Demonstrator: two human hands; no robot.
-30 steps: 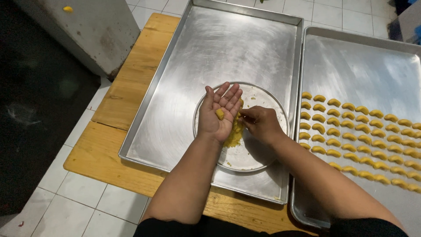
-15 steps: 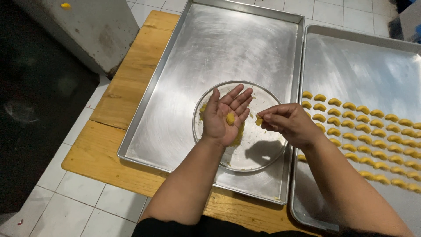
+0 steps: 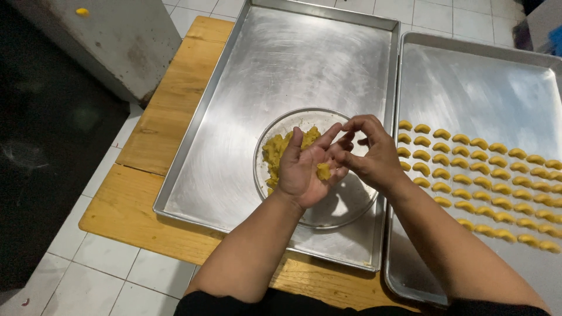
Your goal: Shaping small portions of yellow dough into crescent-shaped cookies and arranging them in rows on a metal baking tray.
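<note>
- Yellow dough [image 3: 323, 171], a small soft lump, is seen resting in the cupped palm of the left hand [image 3: 304, 169], which is held open, palm up, over the round glass dish [image 3: 351, 205].
- Compared with half a second ago, the right hand [image 3: 369, 155] has been brought back across from the side and is now touching the left; its fingertips [image 3: 342, 157] are pinched together right at the lump, so the two hands are joined over the dish.
- From that closing-in, it is judged that the lump is being rolled or pinched into shape between the hands rather than set down.
- More of the same dough [image 3: 275, 155], crumbly and rough, is piled against the left rim of the dish.
- The dish is set toward the near right corner of a large bare metal tray [image 3: 281, 70], brushed and dull-shining, with raised edges.
- Just beside it on the right, a second metal tray [image 3: 486, 88] is carried; neat rows of small crescent-shaped pieces [image 3: 480, 175], smooth and curved, are laid across its near half, the far half being bare.
- Both trays are borne by a low wooden table [image 3: 170, 117], its planks pale and grainy, standing on a white tiled floor [image 3: 76, 263].
</note>
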